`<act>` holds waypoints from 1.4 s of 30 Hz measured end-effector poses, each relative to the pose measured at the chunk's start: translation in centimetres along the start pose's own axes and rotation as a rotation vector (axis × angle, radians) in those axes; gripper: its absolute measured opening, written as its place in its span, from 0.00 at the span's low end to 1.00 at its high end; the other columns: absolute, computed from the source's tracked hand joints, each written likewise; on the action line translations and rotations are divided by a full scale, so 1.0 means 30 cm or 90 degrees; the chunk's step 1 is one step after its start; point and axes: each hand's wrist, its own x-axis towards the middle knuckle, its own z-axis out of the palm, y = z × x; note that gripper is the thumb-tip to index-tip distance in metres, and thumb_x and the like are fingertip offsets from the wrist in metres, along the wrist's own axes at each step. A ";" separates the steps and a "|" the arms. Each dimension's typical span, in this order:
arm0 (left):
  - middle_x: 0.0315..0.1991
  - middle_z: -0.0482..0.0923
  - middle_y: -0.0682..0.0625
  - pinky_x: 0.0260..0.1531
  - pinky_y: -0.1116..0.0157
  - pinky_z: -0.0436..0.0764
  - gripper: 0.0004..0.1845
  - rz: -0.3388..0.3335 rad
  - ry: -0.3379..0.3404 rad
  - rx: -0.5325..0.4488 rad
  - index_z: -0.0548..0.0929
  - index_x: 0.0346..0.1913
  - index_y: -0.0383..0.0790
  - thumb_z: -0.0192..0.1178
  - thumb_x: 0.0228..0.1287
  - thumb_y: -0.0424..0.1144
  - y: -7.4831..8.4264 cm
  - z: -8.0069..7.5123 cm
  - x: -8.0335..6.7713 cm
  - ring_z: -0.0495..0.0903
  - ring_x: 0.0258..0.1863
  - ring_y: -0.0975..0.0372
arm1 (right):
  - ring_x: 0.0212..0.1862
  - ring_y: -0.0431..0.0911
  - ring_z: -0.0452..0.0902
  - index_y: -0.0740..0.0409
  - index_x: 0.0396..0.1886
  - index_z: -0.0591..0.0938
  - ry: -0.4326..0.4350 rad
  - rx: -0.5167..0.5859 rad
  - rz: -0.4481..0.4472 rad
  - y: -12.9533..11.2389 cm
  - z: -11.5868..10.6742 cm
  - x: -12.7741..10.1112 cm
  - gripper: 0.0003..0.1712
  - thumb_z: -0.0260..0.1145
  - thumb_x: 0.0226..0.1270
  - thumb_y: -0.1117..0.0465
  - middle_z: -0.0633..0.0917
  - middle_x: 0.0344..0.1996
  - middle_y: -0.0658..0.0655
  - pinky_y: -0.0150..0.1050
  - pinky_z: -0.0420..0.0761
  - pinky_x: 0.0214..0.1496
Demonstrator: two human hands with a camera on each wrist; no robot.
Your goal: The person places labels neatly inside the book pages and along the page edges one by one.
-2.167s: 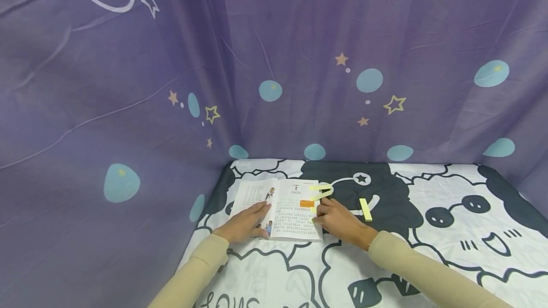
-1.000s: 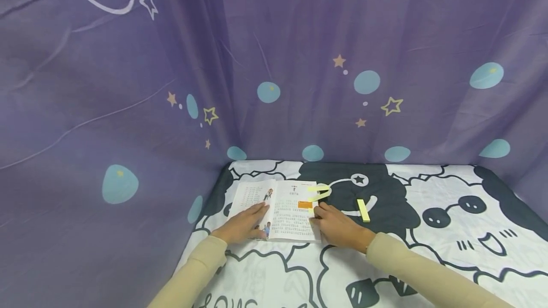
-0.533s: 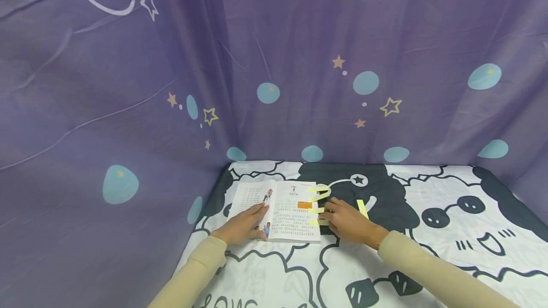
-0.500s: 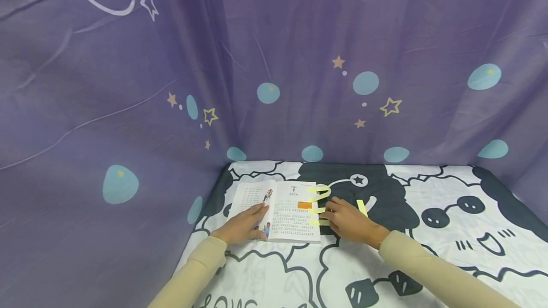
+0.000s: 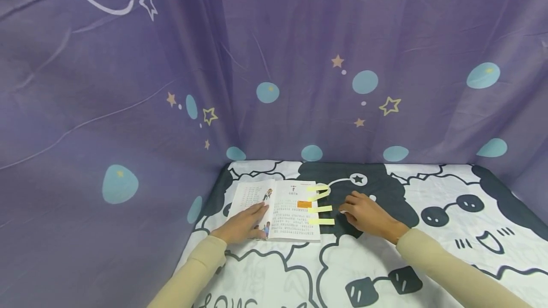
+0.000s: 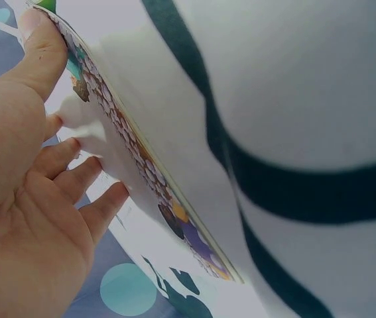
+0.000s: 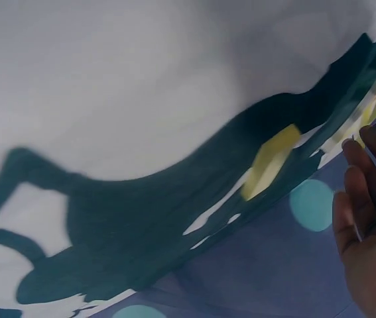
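Observation:
An open book [image 5: 288,224] with printed text and small pictures lies on the cloth. My left hand [image 5: 240,224] rests on its left page, fingers spread; the left wrist view shows the thumb [image 6: 45,50] near the book's lower edge. Several yellow sticky page markers [image 5: 323,222] stick out past the right page edge, and an orange marker [image 5: 304,204] lies flat on that page. To the right of them is my right hand [image 5: 366,213], fingers loosely bent and holding nothing visible. A yellow pad of markers [image 7: 272,162] lies on the cloth, hidden by this hand in the head view.
A white cloth [image 5: 265,274] with black cartoon drawings covers the surface. Behind and to the left hangs a purple curtain [image 5: 291,122] with stars and blue ovals, reaching the surface's far and left edges.
My right hand has moved right, off the book's edge, over the marker pad. Two lower yellow markers it covered at the page edge now show fully. My left hand has stayed in place.

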 end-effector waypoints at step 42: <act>0.72 0.72 0.48 0.70 0.44 0.70 0.34 0.076 0.015 0.114 0.79 0.70 0.45 0.66 0.66 0.59 0.150 0.014 0.035 0.63 0.76 0.50 | 0.40 0.48 0.78 0.63 0.39 0.92 -0.117 0.019 0.118 0.099 -0.048 -0.120 0.19 0.85 0.49 0.59 0.84 0.38 0.54 0.44 0.84 0.42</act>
